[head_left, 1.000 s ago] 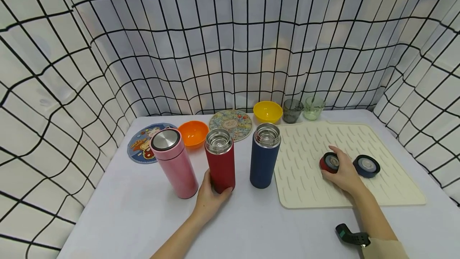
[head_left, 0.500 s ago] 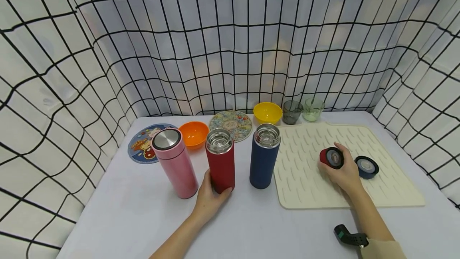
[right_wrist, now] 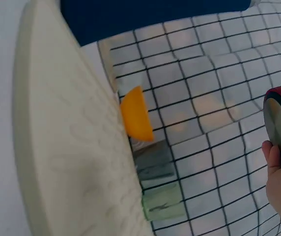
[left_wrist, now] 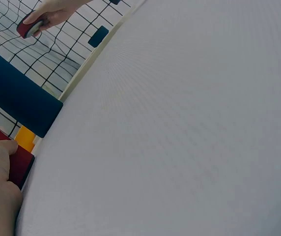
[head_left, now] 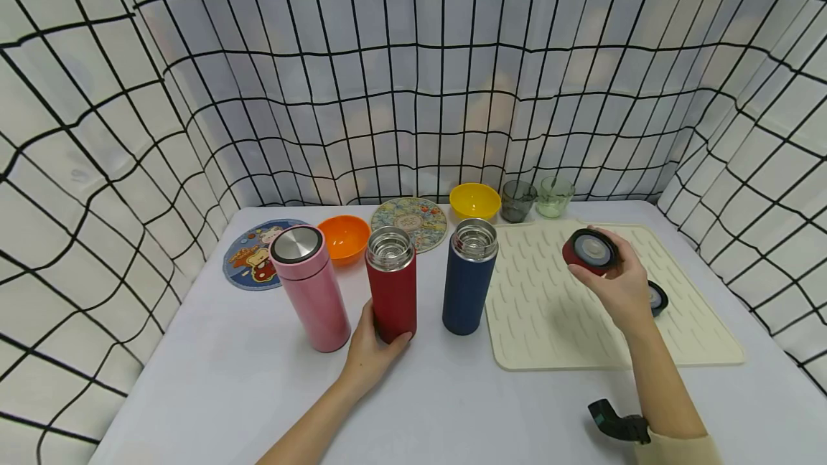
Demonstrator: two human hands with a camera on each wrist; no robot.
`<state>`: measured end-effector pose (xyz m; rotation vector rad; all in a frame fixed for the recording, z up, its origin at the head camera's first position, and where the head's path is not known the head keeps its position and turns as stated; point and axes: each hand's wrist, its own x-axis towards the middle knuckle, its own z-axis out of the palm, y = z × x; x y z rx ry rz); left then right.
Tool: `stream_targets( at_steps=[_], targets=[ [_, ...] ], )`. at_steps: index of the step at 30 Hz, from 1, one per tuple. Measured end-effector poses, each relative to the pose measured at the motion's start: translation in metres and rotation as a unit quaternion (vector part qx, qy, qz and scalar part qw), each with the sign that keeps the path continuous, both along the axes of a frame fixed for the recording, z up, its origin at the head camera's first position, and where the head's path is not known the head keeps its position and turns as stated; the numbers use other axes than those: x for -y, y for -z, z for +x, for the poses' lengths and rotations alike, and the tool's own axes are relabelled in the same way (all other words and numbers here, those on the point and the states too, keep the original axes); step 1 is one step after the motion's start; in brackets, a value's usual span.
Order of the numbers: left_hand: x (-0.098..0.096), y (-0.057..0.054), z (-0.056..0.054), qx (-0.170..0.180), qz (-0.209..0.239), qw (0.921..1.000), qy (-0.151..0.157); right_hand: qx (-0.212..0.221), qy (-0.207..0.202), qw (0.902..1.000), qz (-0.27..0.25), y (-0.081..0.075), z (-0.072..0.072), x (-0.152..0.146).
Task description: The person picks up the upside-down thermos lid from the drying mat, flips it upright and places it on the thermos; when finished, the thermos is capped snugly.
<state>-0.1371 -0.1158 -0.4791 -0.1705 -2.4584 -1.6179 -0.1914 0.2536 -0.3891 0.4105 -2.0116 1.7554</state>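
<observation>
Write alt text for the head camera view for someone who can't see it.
A person's right hand holds a red lid above a cream mat, while the left hand grips an open red flask standing between a pink flask and an open blue flask.

I have a flask (head_left: 392, 289) in my left hand (head_left: 371, 357), another flask (head_left: 468, 289) right of it, a lid (head_left: 589, 250) in my right hand (head_left: 623, 285) above the mat (head_left: 530, 336).
</observation>
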Motion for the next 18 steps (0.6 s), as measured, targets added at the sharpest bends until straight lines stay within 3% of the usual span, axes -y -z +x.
stream_targets(
  at_steps=[4, 8, 14, 18],
  targets=[
    [0.0, 0.002, 0.0, 0.001, 0.001, 1.0, -0.001, 0.027, -0.038, 0.9987, -0.021, -0.027, 0.015, 0.015],
    [0.0, 0.002, 0.0, 0.003, 0.002, 1.0, 0.0, 0.016, -0.094, 0.9931, -0.069, -0.049, 0.026, 0.031],
    [0.0, 0.0, 0.0, 0.01, 0.006, 0.9999, 0.002, -0.045, -0.207, 0.9654, -0.152, -0.068, 0.034, 0.058],
    [0.001, -0.001, 0.0, 0.01, 0.005, 0.9999, 0.002, -0.086, -0.245, 0.9546, -0.145, -0.074, 0.036, 0.078]
  ],
)
